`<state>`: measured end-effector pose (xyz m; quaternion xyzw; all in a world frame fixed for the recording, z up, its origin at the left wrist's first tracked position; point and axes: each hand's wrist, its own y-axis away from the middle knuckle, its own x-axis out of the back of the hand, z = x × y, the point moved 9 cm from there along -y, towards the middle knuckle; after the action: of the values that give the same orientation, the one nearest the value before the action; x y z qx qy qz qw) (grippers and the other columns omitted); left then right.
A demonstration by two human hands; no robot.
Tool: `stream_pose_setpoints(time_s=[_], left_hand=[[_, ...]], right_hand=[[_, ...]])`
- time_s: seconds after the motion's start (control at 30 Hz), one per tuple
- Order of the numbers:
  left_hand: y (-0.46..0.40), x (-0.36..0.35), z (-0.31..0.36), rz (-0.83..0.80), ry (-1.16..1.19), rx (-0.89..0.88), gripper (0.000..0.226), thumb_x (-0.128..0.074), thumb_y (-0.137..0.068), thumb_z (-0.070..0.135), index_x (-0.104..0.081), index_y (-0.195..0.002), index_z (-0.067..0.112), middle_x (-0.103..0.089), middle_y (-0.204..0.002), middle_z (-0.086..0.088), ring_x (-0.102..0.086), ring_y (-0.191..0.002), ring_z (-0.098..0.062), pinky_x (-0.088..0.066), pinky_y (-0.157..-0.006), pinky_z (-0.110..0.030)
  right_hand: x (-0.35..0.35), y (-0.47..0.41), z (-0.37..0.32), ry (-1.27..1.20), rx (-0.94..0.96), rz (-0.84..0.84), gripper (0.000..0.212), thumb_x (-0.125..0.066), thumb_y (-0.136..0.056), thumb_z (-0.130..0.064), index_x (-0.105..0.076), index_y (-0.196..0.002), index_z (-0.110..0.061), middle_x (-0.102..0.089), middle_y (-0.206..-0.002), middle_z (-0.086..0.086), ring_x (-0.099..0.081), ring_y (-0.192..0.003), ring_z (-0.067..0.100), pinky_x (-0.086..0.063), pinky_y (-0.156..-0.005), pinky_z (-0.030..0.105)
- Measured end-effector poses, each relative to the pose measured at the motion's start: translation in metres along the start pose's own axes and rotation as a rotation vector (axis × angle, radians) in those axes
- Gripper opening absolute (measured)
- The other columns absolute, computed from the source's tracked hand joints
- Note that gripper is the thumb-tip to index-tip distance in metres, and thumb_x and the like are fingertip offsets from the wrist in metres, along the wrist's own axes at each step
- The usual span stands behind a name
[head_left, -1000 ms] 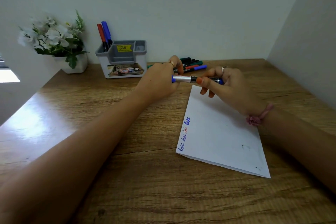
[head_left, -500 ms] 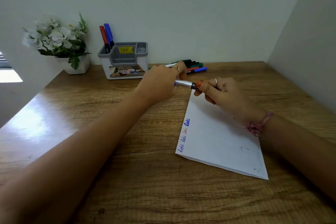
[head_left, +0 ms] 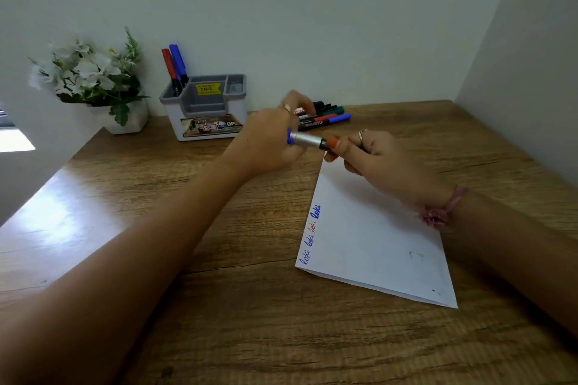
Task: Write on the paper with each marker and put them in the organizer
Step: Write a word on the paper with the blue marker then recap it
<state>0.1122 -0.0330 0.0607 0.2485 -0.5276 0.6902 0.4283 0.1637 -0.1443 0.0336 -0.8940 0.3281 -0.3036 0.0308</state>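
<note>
White flowers (head_left: 84, 72) in a white pot (head_left: 126, 119) (far left) on the wooden desk (head_left: 219, 322); pale wall (head_left: 312, 9) behind

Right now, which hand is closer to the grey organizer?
Left. The left hand is just right of the organizer, holding the marker; the right hand is farther right, above the paper.

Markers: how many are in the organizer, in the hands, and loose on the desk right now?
In the organizer: 2 (red marker, blue marker)
Held between left hand and right hand: 1 (silver marker)
Loose pile: count unclear, markers overlap
Total countable: 3
</note>
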Motion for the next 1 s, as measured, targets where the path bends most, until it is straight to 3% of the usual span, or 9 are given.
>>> stream_pose_setpoints(time_s=[0.13,0.23,0.3,0.37,0.43,0.53,0.6,0.8,1.0], left_hand=[[-0.002,0.012,-0.009,0.034,0.655,0.061,0.066,-0.065,-0.074,-0.002,-0.026,-0.123,0.018,-0.055,-0.085,-0.006,-0.056,-0.068,-0.009,-0.049,-0.066,-0.019],[0.000,0.005,-0.025,0.137,1.177,0.268,0.037,-0.056,-0.084,-0.001,-0.044,-0.114,0.018,-0.067,-0.094,-0.002,-0.062,-0.083,-0.011,-0.050,-0.077,-0.025],[0.002,-0.004,-0.030,0.251,1.351,0.385,0.013,-0.049,-0.094,0.010,-0.056,-0.102,0.017,-0.071,-0.093,0.000,-0.063,-0.085,-0.010,-0.049,-0.078,-0.025],[0.005,-0.015,-0.031,0.345,1.472,0.482,0.014,-0.047,-0.096,0.017,-0.060,-0.100,0.016,-0.071,-0.097,0.000,-0.065,-0.093,-0.012,-0.052,-0.084,-0.029],[0.007,-0.022,-0.026,0.410,1.605,0.515,0.014,-0.049,-0.095,0.017,-0.061,-0.101,0.015,-0.071,-0.098,-0.002,-0.066,-0.097,-0.016,-0.054,-0.088,-0.035],[0.008,-0.020,-0.018,0.508,1.640,0.479,0.015,-0.050,-0.094,0.012,-0.059,-0.106,0.012,-0.070,-0.094,-0.005,-0.068,-0.093,-0.018,-0.057,-0.081,-0.033],[0.012,-0.019,-0.014,0.558,1.648,0.479,0.017,-0.050,-0.094,0.010,-0.056,-0.110,0.009,-0.068,-0.093,-0.007,-0.069,-0.089,-0.018,-0.057,-0.079,-0.031],[0.015,-0.021,-0.007,0.566,1.664,0.515,0.015,-0.047,-0.095,0.011,-0.055,-0.107,0.010,-0.065,-0.090,-0.008,-0.070,-0.081,-0.015,-0.058,-0.069,-0.027],[0.016,-0.027,-0.007,0.532,1.668,0.580,0.020,-0.049,-0.095,0.012,-0.055,-0.114,0.012,-0.067,-0.089,-0.008,-0.070,-0.082,-0.015,-0.058,-0.066,-0.028]], right_hand=[[0.018,-0.005,-0.001,0.126,0.089,0.111,0.020,-0.048,-0.096,-0.030,-0.061,-0.083,-0.023,-0.049,-0.058,0.000,-0.039,-0.046,0.004,-0.031,-0.047,0.017],[0.024,-0.006,0.005,0.129,0.072,0.171,0.020,-0.045,-0.097,-0.030,-0.060,-0.089,-0.019,-0.050,-0.060,-0.004,-0.042,-0.047,0.001,-0.032,-0.048,0.014],[0.023,-0.005,0.006,0.157,0.068,0.182,0.021,-0.044,-0.098,-0.029,-0.059,-0.092,-0.016,-0.049,-0.059,-0.004,-0.042,-0.048,0.004,-0.035,-0.051,0.021],[0.020,-0.004,0.004,0.206,0.080,0.188,0.019,-0.043,-0.098,-0.029,-0.057,-0.094,-0.017,-0.046,-0.058,-0.004,-0.040,-0.049,0.009,-0.036,-0.053,0.032],[0.018,-0.002,0.000,0.304,0.098,0.209,0.016,-0.043,-0.098,-0.027,-0.057,-0.102,-0.019,-0.042,-0.056,-0.010,-0.038,-0.048,0.008,-0.031,-0.050,0.030],[0.018,0.004,-0.012,0.442,0.122,0.261,0.025,-0.043,-0.098,-0.027,-0.056,-0.118,-0.018,-0.042,-0.055,-0.010,-0.040,-0.046,0.009,-0.027,-0.045,0.022],[0.017,0.008,-0.019,0.410,0.133,0.276,0.024,-0.046,-0.098,-0.026,-0.059,-0.114,-0.016,-0.043,-0.052,-0.009,-0.044,-0.045,0.011,-0.030,-0.043,0.021],[0.011,0.010,-0.004,-0.171,-0.121,0.184,0.027,-0.048,-0.096,-0.031,-0.066,-0.083,-0.015,-0.038,-0.052,-0.003,-0.030,-0.037,0.004,-0.025,-0.037,0.013],[-0.007,0.014,0.011,-0.525,-0.343,0.035,0.031,-0.047,-0.096,-0.038,-0.065,-0.085,-0.014,-0.036,-0.042,-0.013,-0.026,-0.034,0.002,-0.021,-0.033,0.014]])
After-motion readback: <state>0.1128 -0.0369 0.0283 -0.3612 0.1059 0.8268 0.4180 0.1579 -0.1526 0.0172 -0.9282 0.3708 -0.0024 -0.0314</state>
